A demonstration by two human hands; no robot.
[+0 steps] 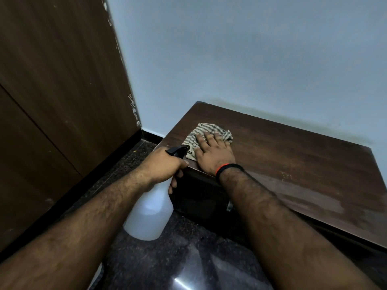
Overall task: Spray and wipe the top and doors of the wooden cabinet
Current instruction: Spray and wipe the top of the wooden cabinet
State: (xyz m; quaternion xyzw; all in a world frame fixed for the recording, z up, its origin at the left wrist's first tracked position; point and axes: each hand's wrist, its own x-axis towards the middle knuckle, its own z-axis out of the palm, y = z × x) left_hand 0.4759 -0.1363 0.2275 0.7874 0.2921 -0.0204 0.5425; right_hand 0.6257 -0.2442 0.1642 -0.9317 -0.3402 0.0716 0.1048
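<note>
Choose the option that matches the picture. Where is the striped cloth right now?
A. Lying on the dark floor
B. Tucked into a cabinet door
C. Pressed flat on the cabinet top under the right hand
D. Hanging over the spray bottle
C: the right hand lies spread on the striped cloth on the cabinet top, while the left hand holds the spray bottle beside the cabinet.
</note>
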